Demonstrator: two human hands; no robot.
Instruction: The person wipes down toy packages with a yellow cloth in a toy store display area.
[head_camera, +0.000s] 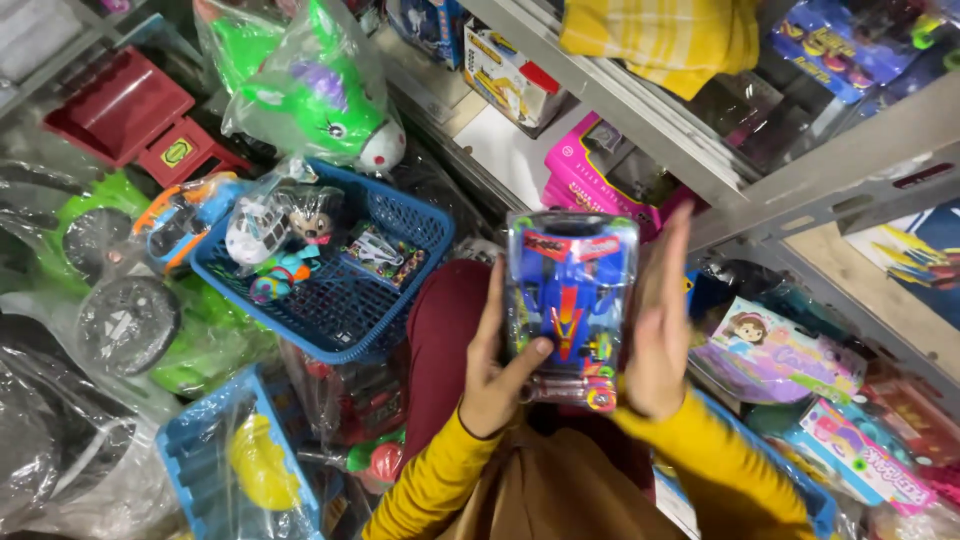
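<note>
Crowded toy shelves; left hand (492, 375) grips blue toy-car package (568, 305), right hand (660, 330) flat against it.

This is a toy shop, crammed with stock. On the right, grey metal shelving (700, 150) carries boxed and blister-packed toys, among them a pink toy box (600, 165). On the left, a blue plastic basket (340, 310) holds small loose toys, with a green plastic-wrapped toy (310, 80) beyond it and a red plastic toy (120, 110) at far left. Bagged ride-on toys with black wheels (125, 320) crowd the near left.
</note>
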